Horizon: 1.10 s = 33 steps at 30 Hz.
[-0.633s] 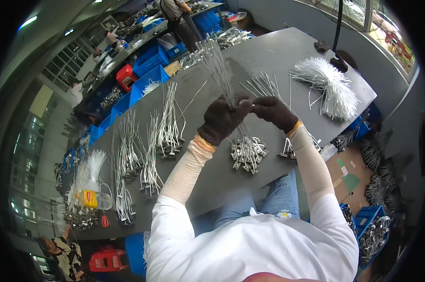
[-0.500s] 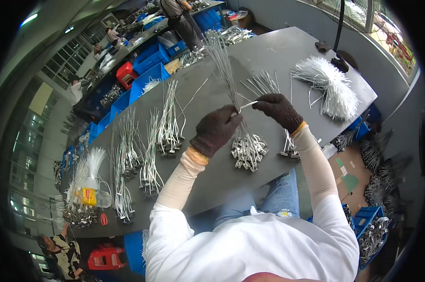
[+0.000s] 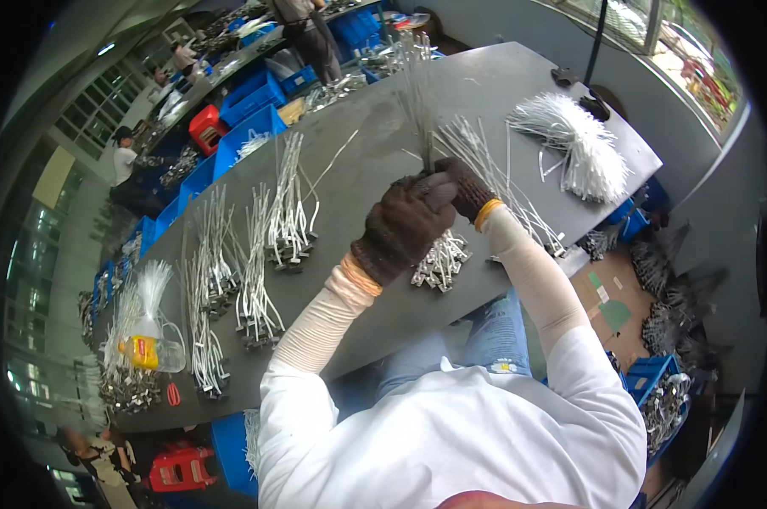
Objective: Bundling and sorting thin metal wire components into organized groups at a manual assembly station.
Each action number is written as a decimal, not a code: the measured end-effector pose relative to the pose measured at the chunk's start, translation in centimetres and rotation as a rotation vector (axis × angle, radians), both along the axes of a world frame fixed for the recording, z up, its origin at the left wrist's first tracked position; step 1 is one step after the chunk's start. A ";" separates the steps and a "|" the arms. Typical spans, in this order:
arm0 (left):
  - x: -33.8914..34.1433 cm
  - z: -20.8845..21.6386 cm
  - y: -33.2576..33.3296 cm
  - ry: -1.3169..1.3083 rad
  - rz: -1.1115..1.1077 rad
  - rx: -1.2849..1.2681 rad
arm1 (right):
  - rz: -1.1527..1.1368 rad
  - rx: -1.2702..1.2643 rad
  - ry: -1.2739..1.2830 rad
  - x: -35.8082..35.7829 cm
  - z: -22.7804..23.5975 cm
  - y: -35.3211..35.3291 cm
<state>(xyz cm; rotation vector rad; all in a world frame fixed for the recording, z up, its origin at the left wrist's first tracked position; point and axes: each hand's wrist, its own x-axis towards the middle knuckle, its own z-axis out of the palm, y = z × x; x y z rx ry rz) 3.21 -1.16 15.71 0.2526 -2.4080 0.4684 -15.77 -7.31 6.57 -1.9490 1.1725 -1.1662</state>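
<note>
My left hand [image 3: 407,225], in a dark brown knitted glove, is closed around the middle of a bundle of long thin wires [image 3: 443,263]. The bundle stands over the grey table, its wire ends fanning up and away, with small metal clips clustered at the near end. My right hand [image 3: 463,185], gloved alike, is closed against the far side of the bundle and touches my left fingers. A white strip that was between the hands is hidden now. Just right of the bundle lie more loose wires [image 3: 485,165] with metal ends.
The grey table [image 3: 349,327] carries several wire bundles [image 3: 290,212] at left and a heap of white ties [image 3: 579,148] at far right. A clear bottle with a yellow label [image 3: 159,354] lies at left. A blue crate of metal parts [image 3: 668,403] stands at lower right. People work beyond.
My right hand has come in to my left at the bundle. The stretched white strip no longer shows. My left hand has moved slightly right, and the whole view has shifted.
</note>
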 end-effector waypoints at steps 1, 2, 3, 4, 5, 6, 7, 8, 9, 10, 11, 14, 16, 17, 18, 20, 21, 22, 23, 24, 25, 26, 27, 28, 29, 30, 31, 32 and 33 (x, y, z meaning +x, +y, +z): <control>0.3 -0.1 -0.2 0.009 -0.015 0.002 | -0.015 0.002 0.009 0.0 1.3 1.0; 0.4 -0.3 -0.2 0.052 0.010 0.132 | -0.132 0.117 -0.031 0.0 2.6 2.4; 0.4 -0.6 -0.3 0.091 0.029 0.256 | -0.254 0.224 -0.077 -0.1 3.9 3.9; 0.0 -1.0 -0.1 0.094 0.171 0.355 | -0.241 0.325 -0.148 -1.1 4.2 5.4; -0.4 -1.5 -0.3 0.102 0.155 0.352 | -0.260 0.355 -0.166 -1.7 5.2 7.5; -0.5 -2.1 -0.3 0.175 0.153 0.313 | -0.275 0.390 -0.188 -1.6 5.6 9.8; -0.4 -2.6 -0.3 0.246 0.154 0.278 | -0.272 0.181 -0.036 -1.2 5.2 11.6; -0.3 -2.9 -0.7 0.229 0.161 0.194 | -0.218 -0.062 0.158 -0.9 5.5 12.8; -0.1 -3.1 -0.7 0.225 0.158 0.199 | -0.156 -0.303 0.347 -0.1 7.0 14.3; 0.0 -3.3 -0.7 0.200 0.209 0.161 | -0.108 -0.200 0.393 0.9 9.4 15.8; 0.2 -3.3 -0.7 0.174 0.262 0.118 | -0.114 -0.197 0.389 0.9 9.4 15.9; 0.5 -3.4 -1.0 0.238 0.170 0.124 | -0.192 -0.328 0.153 0.5 9.8 14.6; 0.5 -3.6 -0.5 0.171 0.270 0.141 | -0.218 -0.406 0.309 0.6 9.9 12.7; 0.6 -3.6 -0.4 0.108 0.372 0.156 | -0.229 -0.446 0.386 0.6 9.7 11.7; 0.7 -3.5 -0.5 0.108 0.372 0.151 | -0.154 -0.485 0.385 0.3 8.7 10.6; 0.9 -3.4 -0.8 0.161 0.254 0.199 | -0.128 -0.503 0.340 -0.3 7.5 9.3; 1.0 -3.4 -0.8 0.159 0.255 0.197 | -0.106 -0.514 0.297 -0.2 7.5 9.1; 1.1 -3.3 -0.7 0.158 0.231 0.247 | -0.107 -0.514 0.294 0.0 7.3 9.3; 1.2 -3.2 -0.7 0.157 0.205 0.298 | -0.106 -0.188 -0.125 0.5 7.1 9.7; 1.2 -3.2 -0.9 0.158 0.206 0.296 | -0.096 0.146 -0.535 0.8 7.1 9.9; 1.2 -3.2 -1.1 0.202 0.163 0.363 | -0.095 0.145 -0.534 0.8 6.9 9.8; 1.3 -3.2 -1.3 0.247 0.119 0.429 | -0.037 0.186 -0.784 0.7 6.3 9.6; 1.3 -2.7 -1.1 0.247 0.115 0.431 | 0.018 0.227 -1.035 0.4 5.7 9.5; 1.3 -1.6 -0.6 0.286 0.158 0.721 | 0.066 0.189 -1.070 0.0 5.2 9.9; 1.3 -0.9 -0.4 0.320 0.201 1.012 | 0.060 0.188 -1.071 -0.2 4.9 10.5; 1.5 -0.6 -0.5 0.321 0.202 1.012 | 0.048 0.326 -0.844 -0.2 4.9 11.4; 1.8 -0.3 -0.6 0.387 0.108 1.266 | 0.035 0.457 -0.613 -0.2 4.9 11.9; 1.9 -0.1 -0.8 0.453 0.006 1.518 | -0.012 0.218 -0.385 0.8 2.9 10.9; 2.3 -0.1 -0.8 0.457 0.013 1.522 | -0.007 0.225 -0.385 1.7 3.5 10.8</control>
